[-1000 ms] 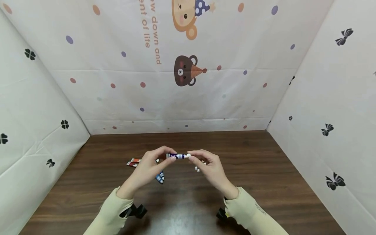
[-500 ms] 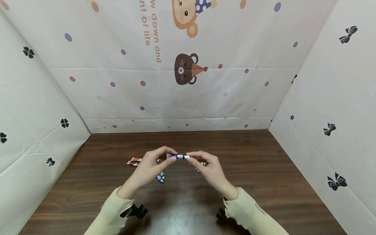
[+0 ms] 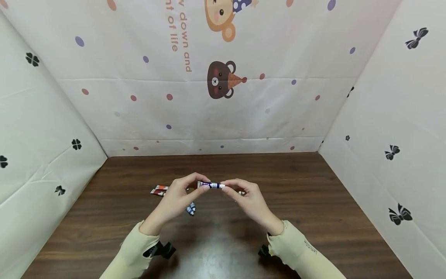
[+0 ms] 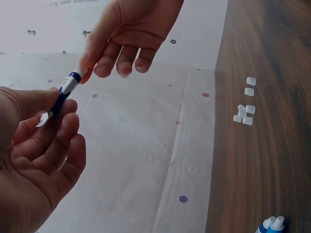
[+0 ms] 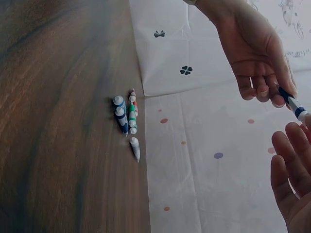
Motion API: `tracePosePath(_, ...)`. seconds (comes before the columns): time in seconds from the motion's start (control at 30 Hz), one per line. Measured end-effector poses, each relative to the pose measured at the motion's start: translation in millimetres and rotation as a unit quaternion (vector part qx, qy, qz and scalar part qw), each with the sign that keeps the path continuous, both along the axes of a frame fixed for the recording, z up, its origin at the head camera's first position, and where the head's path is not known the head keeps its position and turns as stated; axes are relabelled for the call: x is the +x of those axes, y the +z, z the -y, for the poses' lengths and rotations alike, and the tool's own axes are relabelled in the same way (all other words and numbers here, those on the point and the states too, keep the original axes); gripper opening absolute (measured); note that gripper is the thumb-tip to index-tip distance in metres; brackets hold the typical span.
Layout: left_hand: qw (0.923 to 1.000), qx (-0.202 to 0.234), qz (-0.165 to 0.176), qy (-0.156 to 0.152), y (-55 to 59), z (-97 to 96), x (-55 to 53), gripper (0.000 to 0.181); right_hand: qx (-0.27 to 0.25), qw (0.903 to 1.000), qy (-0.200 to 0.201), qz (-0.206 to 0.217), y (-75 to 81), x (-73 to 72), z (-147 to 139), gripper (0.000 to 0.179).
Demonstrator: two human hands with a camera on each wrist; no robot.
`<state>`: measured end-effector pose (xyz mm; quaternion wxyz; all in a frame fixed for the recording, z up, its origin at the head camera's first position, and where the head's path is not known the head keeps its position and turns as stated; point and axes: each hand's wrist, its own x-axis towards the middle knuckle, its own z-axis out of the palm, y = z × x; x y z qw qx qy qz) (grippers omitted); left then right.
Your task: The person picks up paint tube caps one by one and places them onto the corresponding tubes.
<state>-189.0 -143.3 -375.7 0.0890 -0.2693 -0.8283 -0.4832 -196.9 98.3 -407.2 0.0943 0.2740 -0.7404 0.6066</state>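
Observation:
In the head view, a small paint tube (image 3: 213,185) with a dark purple-blue and white label is held level above the table, between both hands. My left hand (image 3: 174,202) pinches its flat end between thumb and fingers. At the other end, my right hand (image 3: 251,201) pinches the white cap (image 4: 81,71) with thumb and index finger; its remaining fingers hang loosely bent in the left wrist view. Several white caps (image 4: 245,114) lie loose on the table, mostly hidden behind my right hand in the head view.
More paint tubes lie on the brown wooden table (image 3: 278,232): red and orange tubes (image 3: 160,190), blue tubes (image 5: 121,115), a green tube (image 5: 132,115) and a white tube (image 5: 135,149). A patterned white cloth wall (image 3: 167,116) encloses the back and sides.
My right fingertips have shifted slightly left toward the tube, and less white shows at its end. Loose caps seen earlier beneath the right hand are now mostly covered. The head view has tilted slightly.

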Motion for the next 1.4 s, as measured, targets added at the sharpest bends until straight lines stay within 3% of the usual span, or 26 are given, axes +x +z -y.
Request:
tracePosePath(0.33, 0.9999, -0.011, -0.011, 0.000, -0.3, -2.8, 1.9, 0.013, 0.052, 0.9980, -0.010, -0.034, 12.7, 9.0, 5, 0.007)
tracePosePath(0.5, 0.9997, -0.003, -0.019, -0.018, -3.9, -6.8, 1.2, 0.013, 0.059, 0.9980, -0.007, -0.023, 1.0, 2.0, 2, 0.021)
tracePosePath(0.7, 0.9995, -0.002, -0.021, -0.023, -7.2, -8.5, 0.8, 0.012, 0.074, 0.9971, -0.011, -0.015, -0.4, 1.1, 1, 0.032)
tracePosePath(1.1, 0.9997, 0.009, 0.007, -0.021, -8.3, -5.9, 3.3, 0.014, 0.064, 0.9976, 0.023, -0.014, -0.5, 1.8, -4, 0.007)
tracePosePath(1.4, 0.9997, 0.009, 0.000, -0.023, -9.3, -6.3, 4.7, 0.013, 0.072, 0.9969, 0.015, -0.027, -2.0, -1.7, 3, 0.025)
